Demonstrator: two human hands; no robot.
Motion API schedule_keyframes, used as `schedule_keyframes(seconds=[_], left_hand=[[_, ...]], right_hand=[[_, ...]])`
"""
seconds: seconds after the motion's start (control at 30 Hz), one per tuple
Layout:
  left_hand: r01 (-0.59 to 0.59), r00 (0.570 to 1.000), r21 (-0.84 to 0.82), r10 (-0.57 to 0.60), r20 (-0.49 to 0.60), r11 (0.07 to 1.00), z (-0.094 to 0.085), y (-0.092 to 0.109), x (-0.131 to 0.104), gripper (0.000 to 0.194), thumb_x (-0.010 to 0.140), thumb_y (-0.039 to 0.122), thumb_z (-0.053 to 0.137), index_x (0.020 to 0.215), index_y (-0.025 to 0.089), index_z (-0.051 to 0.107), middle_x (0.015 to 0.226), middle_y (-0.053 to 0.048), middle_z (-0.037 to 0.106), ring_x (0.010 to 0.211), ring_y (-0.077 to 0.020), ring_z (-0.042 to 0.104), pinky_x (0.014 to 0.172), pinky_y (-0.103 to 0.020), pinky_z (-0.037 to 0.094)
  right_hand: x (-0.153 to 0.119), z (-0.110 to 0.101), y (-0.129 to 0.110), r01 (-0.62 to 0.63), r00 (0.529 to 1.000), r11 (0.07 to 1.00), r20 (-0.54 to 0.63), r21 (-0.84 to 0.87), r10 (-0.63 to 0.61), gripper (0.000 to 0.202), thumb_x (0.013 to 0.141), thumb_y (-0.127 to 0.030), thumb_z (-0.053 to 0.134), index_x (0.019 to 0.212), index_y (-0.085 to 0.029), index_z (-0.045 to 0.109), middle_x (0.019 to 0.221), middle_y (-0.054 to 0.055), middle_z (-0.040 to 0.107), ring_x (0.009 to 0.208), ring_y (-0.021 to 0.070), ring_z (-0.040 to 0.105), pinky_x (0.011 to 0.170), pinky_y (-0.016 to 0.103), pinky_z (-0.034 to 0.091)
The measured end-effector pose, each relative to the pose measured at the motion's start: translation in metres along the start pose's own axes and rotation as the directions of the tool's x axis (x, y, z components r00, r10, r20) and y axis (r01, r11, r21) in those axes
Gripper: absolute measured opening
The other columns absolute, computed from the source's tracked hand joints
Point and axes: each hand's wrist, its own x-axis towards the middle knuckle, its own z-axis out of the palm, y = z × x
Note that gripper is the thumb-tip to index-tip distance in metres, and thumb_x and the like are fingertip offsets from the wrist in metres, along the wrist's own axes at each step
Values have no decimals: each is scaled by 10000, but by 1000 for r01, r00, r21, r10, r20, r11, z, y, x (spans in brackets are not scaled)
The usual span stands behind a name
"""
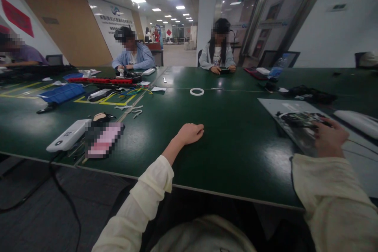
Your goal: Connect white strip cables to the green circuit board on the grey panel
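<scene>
One left hand (190,134) curled | open table (233,153) to board (270,105) edge | right hand (332,137) at dark parts (297,119), grip unclear

Your left grip (191,134) rests on the green bench (236,157), curled into a loose fist. At 3 o'clock from it, your right grip (330,138) touches dark electronic parts (301,119) on a grey board (267,104). A white ring (197,95) lies at 12 o'clock, a white power bank (69,136) at 9, a blue tray (61,93) at 10. Two people (137,56) sit across, toward 11 and 1.

Dark parts (297,119), jumbled — on grey panel (272,104)
</scene>
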Motion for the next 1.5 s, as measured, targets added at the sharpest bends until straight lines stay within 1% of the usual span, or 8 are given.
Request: schedule_keyframes(seconds=[0.1,0.2,0.4,0.67,0.83,1.0,1.1,1.5], left_hand=[[3,1000,33,-3,-4,999,0,1,0,194,902,256,383,798,181,529,659,6,607,588,-115,574,594,-224,413],[3,1000,86,-2,-14,996,0,1,1,203,901,262,377,808,181,538,667,-5,613,613,-131,586,595,-230,407],[80,991,51,-74,-113,995,-1,-2,1,220,912,283,365,825,181,539,625,7,586,558,-124,559,554,-225,378],[200,875,-291,-304,-378,935,2,-6,2,202,913,315,388,874,182,534,691,10,590,604,-103,552,573,-207,383],[248,807,-708,-546,-227,661,11,-15,11,271,911,401,375,1003,185,510,838,-23,631,672,-111,596,574,-207,430],[263,840,-945,-529,124,196,15,-21,15,410,894,499,358,985,139,532,832,-71,645,673,-121,620,556,-205,456],[284,876,-957,-422,234,58,15,-21,13,412,829,503,502,987,129,572,823,-80,653,697,-122,620,611,-219,482],[288,854,-942,-492,169,175,21,-10,18,113,733,174,592,833,130,621,783,-50,678,642,-100,610,526,-173,445]], right_hand=[[-3,-11,-19,-164,986,921,37,352,161,546,701,-120,529,1243,-186,526,1038,172,598,509,66,454,371,162,243],[-15,-17,-43,-151,987,708,145,690,69,504,630,-14,539,1078,-228,624,875,65,598,474,25,412,380,129,228],[-78,4,-83,-292,883,693,463,659,-69,413,554,-124,725,954,-205,660,745,19,581,486,46,443,375,136,274],[-161,44,-106,-303,451,880,869,366,-206,489,624,-311,737,1088,-241,601,914,21,621,684,102,559,458,145,388],[-191,43,-116,-347,252,876,933,335,-257,442,680,-309,709,1101,-276,582,1014,20,622,888,160,598,687,251,498],[-201,44,-118,-409,232,830,923,379,-307,408,699,-285,700,1087,-291,572,1041,5,620,937,158,596,751,268,500],[-201,48,-115,-412,249,824,918,388,-308,412,696,-290,700,1086,-288,570,1055,8,618,927,159,599,747,273,501],[-205,49,-114,-190,266,927,926,323,-268,451,783,-365,574,1214,-281,471,1107,42,591,952,174,587,713,275,511]])
